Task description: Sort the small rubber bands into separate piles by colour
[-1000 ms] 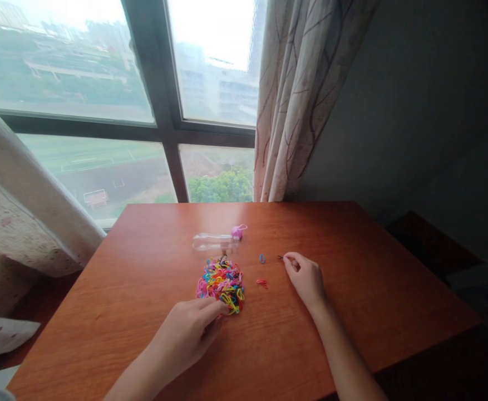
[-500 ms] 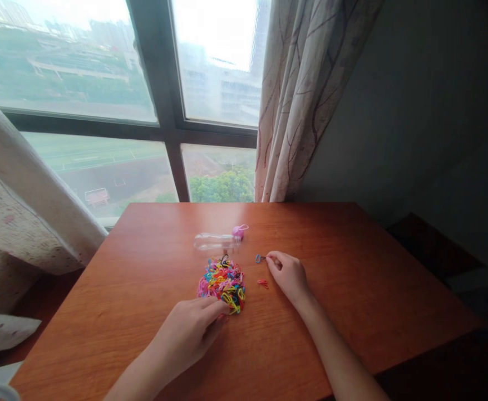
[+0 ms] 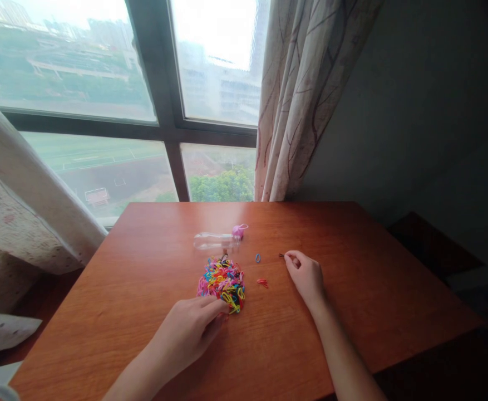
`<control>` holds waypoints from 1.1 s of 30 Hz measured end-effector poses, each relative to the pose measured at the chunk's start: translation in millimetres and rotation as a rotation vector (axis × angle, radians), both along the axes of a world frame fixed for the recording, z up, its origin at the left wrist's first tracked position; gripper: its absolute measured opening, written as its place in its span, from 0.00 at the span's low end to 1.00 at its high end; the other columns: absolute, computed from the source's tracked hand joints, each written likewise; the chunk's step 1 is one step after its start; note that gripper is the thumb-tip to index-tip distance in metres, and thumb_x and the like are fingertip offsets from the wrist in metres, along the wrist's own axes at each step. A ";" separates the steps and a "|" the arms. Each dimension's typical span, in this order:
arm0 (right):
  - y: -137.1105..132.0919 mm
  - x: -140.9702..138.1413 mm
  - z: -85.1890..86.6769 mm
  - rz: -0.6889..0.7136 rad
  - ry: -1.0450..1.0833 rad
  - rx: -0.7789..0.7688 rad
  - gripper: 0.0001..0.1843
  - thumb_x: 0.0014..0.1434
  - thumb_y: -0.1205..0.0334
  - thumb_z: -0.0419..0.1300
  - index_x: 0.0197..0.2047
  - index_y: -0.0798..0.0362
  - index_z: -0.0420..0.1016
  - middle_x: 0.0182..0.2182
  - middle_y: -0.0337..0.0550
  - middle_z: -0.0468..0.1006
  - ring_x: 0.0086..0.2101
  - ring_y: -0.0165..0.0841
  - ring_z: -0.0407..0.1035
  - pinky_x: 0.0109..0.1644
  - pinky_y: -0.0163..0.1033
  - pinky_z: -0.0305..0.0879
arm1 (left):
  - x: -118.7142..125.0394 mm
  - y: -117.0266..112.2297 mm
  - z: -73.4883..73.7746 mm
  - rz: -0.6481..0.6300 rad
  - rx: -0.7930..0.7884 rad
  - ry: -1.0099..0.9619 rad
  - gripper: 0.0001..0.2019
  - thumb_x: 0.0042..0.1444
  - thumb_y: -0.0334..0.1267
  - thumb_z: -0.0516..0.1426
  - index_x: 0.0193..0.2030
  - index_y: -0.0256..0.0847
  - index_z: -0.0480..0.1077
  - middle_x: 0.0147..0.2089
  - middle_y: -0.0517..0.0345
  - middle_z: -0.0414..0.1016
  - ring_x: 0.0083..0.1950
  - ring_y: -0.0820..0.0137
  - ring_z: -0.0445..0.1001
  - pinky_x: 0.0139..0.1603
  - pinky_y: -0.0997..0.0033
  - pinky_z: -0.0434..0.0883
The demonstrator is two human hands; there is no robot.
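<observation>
A heap of small, colourful rubber bands (image 3: 222, 281) lies on the wooden table. At its near edge rests my left hand (image 3: 196, 323), fingers curled together against the bands; what they hold, if anything, is hidden. To the right of the heap, my right hand (image 3: 306, 273) pinches a small black rubber band (image 3: 281, 255) between thumb and fingertips, just over the tabletop. A single blue rubber band (image 3: 257, 258) lies between the heap and my right hand. Closer to me, a few red rubber bands (image 3: 262, 283) form a small group.
Behind the heap a clear plastic bottle (image 3: 214, 241) lies on its side, by a pink cap (image 3: 238, 231) with a loop. The table (image 3: 377, 289) reaches back to a window (image 3: 218, 167) with a patterned curtain (image 3: 289, 111).
My right hand has moved to the right with the black rubber band, away from the blue one, which now lies by itself. The left hand has stayed nearly still.
</observation>
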State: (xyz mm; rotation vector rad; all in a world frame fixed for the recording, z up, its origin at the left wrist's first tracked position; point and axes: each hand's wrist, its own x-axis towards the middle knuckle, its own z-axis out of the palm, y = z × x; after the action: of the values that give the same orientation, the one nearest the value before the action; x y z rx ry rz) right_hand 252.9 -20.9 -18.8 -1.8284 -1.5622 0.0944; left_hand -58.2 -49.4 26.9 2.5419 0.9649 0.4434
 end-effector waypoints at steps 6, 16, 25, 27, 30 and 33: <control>0.4 -1.4 0.0 0.013 0.010 -0.011 0.17 0.62 0.53 0.53 0.35 0.52 0.79 0.21 0.41 0.75 0.23 0.33 0.69 0.30 0.35 0.60 | -1.3 -0.3 -2.0 -0.002 0.014 -0.011 0.11 0.65 0.31 0.47 0.40 0.45 0.69 0.34 0.61 0.77 0.33 0.70 0.75 0.32 0.75 0.63; 3.2 -2.8 -2.1 0.061 -0.004 -0.014 0.15 0.61 0.53 0.54 0.34 0.51 0.79 0.19 0.38 0.73 0.22 0.32 0.67 0.28 0.34 0.57 | -1.8 0.1 0.6 0.010 0.018 -0.004 0.10 0.65 0.32 0.47 0.40 0.45 0.69 0.34 0.61 0.77 0.32 0.70 0.75 0.32 0.75 0.63; 0.5 -8.3 0.1 0.072 0.016 0.016 0.14 0.62 0.55 0.55 0.38 0.52 0.80 0.19 0.37 0.71 0.21 0.32 0.66 0.30 0.35 0.58 | -8.9 4.5 0.2 0.054 0.040 -0.023 0.10 0.64 0.31 0.48 0.40 0.45 0.70 0.34 0.61 0.78 0.32 0.71 0.75 0.32 0.76 0.65; -2.8 -12.9 1.5 0.085 0.029 0.023 0.15 0.62 0.55 0.55 0.39 0.52 0.80 0.20 0.37 0.72 0.22 0.32 0.67 0.30 0.35 0.59 | -15.0 5.9 1.0 0.098 0.064 -0.045 0.09 0.64 0.32 0.49 0.42 0.44 0.70 0.35 0.61 0.78 0.32 0.72 0.76 0.33 0.76 0.66; -11.0 -23.9 3.7 0.128 0.047 0.022 0.13 0.62 0.56 0.55 0.38 0.52 0.79 0.19 0.36 0.71 0.21 0.31 0.66 0.30 0.34 0.58 | -23.6 2.2 1.8 0.145 0.098 -0.041 0.10 0.65 0.33 0.49 0.43 0.45 0.71 0.35 0.60 0.79 0.30 0.72 0.76 0.31 0.76 0.66; -22.1 -37.7 5.2 0.179 0.068 0.015 0.12 0.62 0.57 0.55 0.37 0.52 0.79 0.19 0.35 0.71 0.21 0.30 0.65 0.29 0.34 0.58 | -27.2 -8.0 -0.2 0.108 0.101 0.029 0.11 0.65 0.33 0.48 0.42 0.46 0.71 0.34 0.61 0.78 0.31 0.71 0.77 0.30 0.76 0.66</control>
State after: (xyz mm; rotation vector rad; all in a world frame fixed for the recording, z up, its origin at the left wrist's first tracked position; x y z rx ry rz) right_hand 215.2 -43.0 -13.7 -1.6543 -1.6712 0.2248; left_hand -85.4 -57.4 26.6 2.6014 1.1209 0.4991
